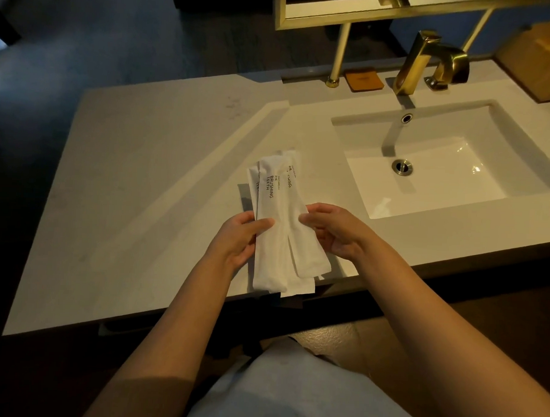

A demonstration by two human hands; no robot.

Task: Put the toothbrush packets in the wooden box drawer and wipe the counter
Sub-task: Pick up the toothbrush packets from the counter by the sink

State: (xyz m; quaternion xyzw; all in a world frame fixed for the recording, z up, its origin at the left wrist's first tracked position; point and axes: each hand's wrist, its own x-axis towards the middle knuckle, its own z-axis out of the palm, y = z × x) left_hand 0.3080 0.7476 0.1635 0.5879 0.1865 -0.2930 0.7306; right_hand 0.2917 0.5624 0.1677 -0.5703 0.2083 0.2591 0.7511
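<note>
Packets [278, 221]: fanned stack over counter [137, 178] front edge, long axis pointing away from me, pinched in my left hand [235, 238], right hand [332, 232] loosely steadying; box [534, 64] far right, nearer that hand.

- Read "BRUSHING TEETH" in dark capitals along the front white toothbrush packet [271, 220].
- Showed "…HING" on the packet behind [294, 190], and "TEE…" on the leftmost one [253, 189].
- Smaller print there stayed illegible.
</note>
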